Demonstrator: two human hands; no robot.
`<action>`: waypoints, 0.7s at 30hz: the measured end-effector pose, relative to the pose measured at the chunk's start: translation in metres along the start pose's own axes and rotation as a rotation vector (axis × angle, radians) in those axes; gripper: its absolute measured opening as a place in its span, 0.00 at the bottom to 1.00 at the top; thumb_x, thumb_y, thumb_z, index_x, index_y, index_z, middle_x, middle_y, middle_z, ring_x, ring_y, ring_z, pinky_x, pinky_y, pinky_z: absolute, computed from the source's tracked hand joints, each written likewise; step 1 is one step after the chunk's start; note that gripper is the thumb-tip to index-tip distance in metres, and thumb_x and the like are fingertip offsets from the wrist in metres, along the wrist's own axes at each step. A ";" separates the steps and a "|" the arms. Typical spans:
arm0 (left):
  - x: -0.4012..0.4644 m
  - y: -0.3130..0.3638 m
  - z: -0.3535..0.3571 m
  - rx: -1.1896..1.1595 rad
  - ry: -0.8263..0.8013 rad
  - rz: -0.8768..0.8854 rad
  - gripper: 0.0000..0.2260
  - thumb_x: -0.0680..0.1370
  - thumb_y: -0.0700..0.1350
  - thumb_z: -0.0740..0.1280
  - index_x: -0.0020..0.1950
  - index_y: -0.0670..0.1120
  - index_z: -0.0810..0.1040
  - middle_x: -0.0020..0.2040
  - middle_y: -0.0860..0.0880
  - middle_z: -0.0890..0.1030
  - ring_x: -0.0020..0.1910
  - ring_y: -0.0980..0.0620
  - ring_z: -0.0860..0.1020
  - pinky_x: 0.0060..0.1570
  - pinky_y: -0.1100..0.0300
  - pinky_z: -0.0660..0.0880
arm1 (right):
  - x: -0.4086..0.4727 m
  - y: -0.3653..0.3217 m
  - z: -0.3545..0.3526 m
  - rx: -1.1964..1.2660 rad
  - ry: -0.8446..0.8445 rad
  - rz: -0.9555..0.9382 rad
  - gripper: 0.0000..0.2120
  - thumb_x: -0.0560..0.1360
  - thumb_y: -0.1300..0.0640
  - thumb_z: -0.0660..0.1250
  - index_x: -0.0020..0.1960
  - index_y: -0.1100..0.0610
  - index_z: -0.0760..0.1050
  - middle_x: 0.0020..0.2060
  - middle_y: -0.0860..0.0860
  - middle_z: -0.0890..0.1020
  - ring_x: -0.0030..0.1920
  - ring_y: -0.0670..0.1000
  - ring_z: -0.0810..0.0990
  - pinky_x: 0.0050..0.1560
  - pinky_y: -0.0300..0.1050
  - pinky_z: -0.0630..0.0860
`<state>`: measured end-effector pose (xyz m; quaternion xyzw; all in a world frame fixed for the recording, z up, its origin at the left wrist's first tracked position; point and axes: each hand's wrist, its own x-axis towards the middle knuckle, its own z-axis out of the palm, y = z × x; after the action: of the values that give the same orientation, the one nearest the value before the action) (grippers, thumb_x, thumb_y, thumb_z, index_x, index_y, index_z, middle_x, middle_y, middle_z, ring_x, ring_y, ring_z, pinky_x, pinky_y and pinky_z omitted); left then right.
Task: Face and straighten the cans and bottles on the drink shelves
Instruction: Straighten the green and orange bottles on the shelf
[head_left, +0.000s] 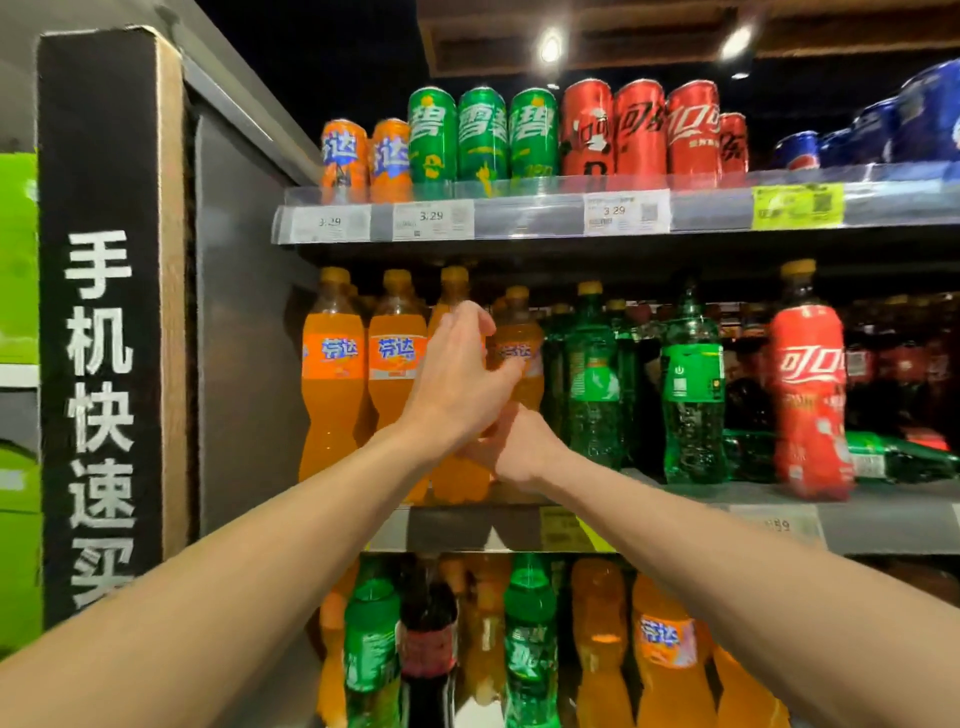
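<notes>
Head view: left hand (457, 374) and right hand (511, 449) both wrapped around an orange soda bottle (462, 480) on the middle shelf (883, 512).

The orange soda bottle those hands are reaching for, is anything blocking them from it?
Nothing visible does. The left hand already wraps the third orange plastic soda bottle on the middle shelf, and the right hand is at its lower part, beneath the left hand.

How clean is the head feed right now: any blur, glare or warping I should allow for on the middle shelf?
Head view: the red cola bottle on the middle shelf is smeared by motion blur; the ceiling lights flare white; the clear strip over the price tags shows glare; the wide lens bends the black sign panel; bottles behind the front row sit in deep shadow; both hands look fairly sharp.
</notes>
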<state>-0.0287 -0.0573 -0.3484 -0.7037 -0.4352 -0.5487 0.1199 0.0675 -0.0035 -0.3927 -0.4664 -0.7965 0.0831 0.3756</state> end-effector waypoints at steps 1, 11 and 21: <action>0.000 -0.002 0.003 -0.029 -0.014 -0.052 0.14 0.77 0.50 0.71 0.58 0.49 0.71 0.50 0.51 0.74 0.49 0.54 0.74 0.43 0.65 0.73 | 0.002 0.002 0.004 0.009 -0.003 -0.015 0.41 0.57 0.24 0.58 0.54 0.54 0.81 0.46 0.51 0.84 0.46 0.51 0.82 0.47 0.48 0.81; 0.004 0.023 0.046 -0.218 -0.058 -0.096 0.06 0.81 0.49 0.66 0.56 0.49 0.75 0.45 0.57 0.76 0.44 0.59 0.76 0.37 0.70 0.69 | -0.032 0.028 -0.047 -0.013 0.140 -0.017 0.06 0.77 0.54 0.65 0.40 0.52 0.75 0.35 0.47 0.79 0.36 0.49 0.77 0.32 0.36 0.68; 0.005 0.038 0.127 0.056 -0.336 -0.311 0.26 0.78 0.56 0.66 0.66 0.43 0.61 0.59 0.42 0.75 0.53 0.43 0.79 0.45 0.53 0.72 | -0.075 0.091 -0.126 -0.260 0.706 0.222 0.32 0.75 0.46 0.72 0.70 0.51 0.57 0.60 0.54 0.68 0.45 0.59 0.80 0.44 0.48 0.74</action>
<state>0.0845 0.0049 -0.3798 -0.7058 -0.5675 -0.4235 -0.0207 0.2361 -0.0412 -0.3871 -0.5933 -0.5668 -0.1438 0.5532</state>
